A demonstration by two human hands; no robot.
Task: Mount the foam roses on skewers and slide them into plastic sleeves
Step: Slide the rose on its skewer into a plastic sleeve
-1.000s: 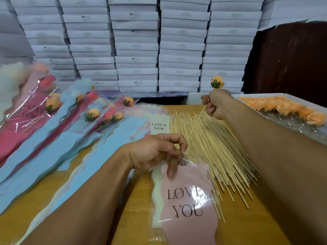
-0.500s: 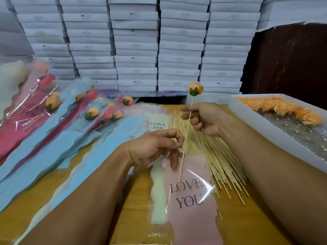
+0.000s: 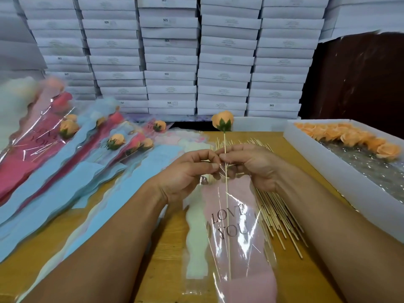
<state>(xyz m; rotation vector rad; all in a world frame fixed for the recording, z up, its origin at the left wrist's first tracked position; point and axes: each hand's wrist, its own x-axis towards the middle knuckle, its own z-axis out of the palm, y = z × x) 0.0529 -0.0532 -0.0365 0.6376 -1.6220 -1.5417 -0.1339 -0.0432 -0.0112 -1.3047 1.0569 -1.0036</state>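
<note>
At frame centre our left hand [image 3: 192, 171] pinches the sleeve [image 3: 238, 232] mouth wide so our right hand [image 3: 251, 165], pinching the skewer [image 3: 227, 206], can feed the rose [image 3: 222, 124] in.

Behind my table [image 3: 166, 241] stands a wall of flat white boxes [image 3: 170, 62], stacked in columns and some printed SGS. To their right I see a dark brown panel [image 3: 358, 79]. The table is pale wood, its bare grain showing in front of me.

Both hands' fingers [image 3: 215, 166] pinch skewer [image 3: 227, 206]; rose [image 3: 222, 123] above sleeve [image 3: 238, 237].
</note>
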